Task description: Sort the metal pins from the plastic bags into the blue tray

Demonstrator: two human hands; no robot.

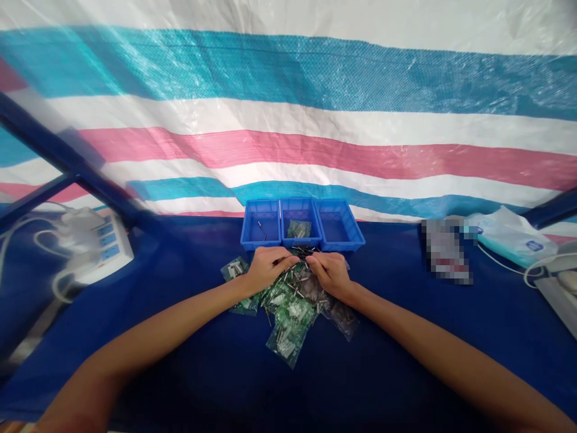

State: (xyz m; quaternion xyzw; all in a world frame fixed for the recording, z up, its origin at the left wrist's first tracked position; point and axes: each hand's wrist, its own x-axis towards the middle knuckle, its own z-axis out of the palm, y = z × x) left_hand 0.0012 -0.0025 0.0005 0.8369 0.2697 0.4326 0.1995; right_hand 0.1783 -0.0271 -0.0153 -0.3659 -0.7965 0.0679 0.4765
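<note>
Both hands are close together over a heap of small clear and green-tinted plastic bags (290,313) with short metal pins inside. My left hand (269,266) is closed, its thumb pointing toward the right hand. Facing it, my right hand (331,274) is closed too, fingers curled under. Whatever the fingers pinch is hidden or too small to make out. Loose dark and silvery pins (303,250) lie among the bags just beyond the hands. Behind them stand a left blue bin (245,236) with a thin pin-like piece, a middle blue bin (301,242) with a small bag, and a right blue bin (341,245).
On the left is a white power strip (110,246) with plugs and cables. At the right lie a blurred-out packet (446,252), a white-and-teal plastic pack (511,237) and a white cable. A striped sheet (315,144) hangs behind the dark blue table (189,355).
</note>
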